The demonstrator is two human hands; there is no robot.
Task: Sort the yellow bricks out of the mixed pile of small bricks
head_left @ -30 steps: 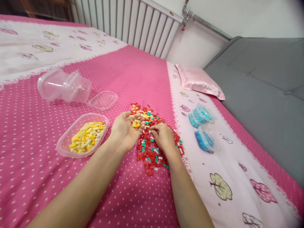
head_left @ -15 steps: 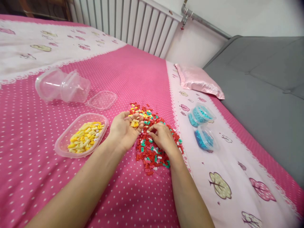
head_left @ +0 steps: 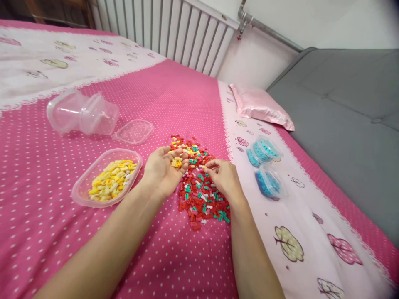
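My left hand is palm up with fingers loosely curled, and a few small yellow building bricks rest on the fingers. Over the right side of a mixed pile of building bricks, my right hand has thumb and fingertips pinched on a small pale yellow brick. The pile is mostly red, with green, white, pink and yellow pieces; my hands cover part of it. Left of my left hand sits a clear plastic container holding yellow and cream bricks.
Clear empty containers, nested, lie on their side at the left, near a clear lid. At right stand tubs of turquoise bricks and blue bricks. A pink pillow lies by the grey headboard. Everything rests on a pink bedspread.
My right hand has shifted slightly right and lifted from the pile, now with a pale yellow brick between its fingertips. My left hand has stayed in place with its bricks.
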